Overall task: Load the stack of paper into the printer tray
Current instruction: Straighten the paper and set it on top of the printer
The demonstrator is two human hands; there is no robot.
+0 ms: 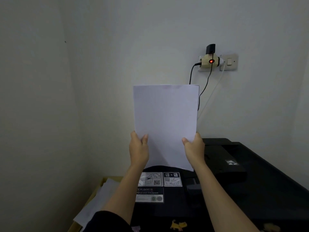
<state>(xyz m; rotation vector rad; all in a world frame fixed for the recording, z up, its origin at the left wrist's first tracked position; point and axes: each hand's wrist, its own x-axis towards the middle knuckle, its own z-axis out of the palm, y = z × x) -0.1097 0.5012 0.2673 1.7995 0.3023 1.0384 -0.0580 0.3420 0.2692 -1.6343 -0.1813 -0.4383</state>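
A white stack of paper stands upright in front of me, held above the black printer. My left hand grips its lower left edge, thumb on the front. My right hand grips the lower right edge the same way. The stack's bottom edge hangs just over the printer's top, above the instruction stickers. The paper hides the rear part of the printer behind it, so I cannot see the tray opening.
On the wall behind hang a socket adapter with a red light, a light switch and cables dropping behind the printer. A cardboard box with loose sheets sits at the lower left, against the left wall.
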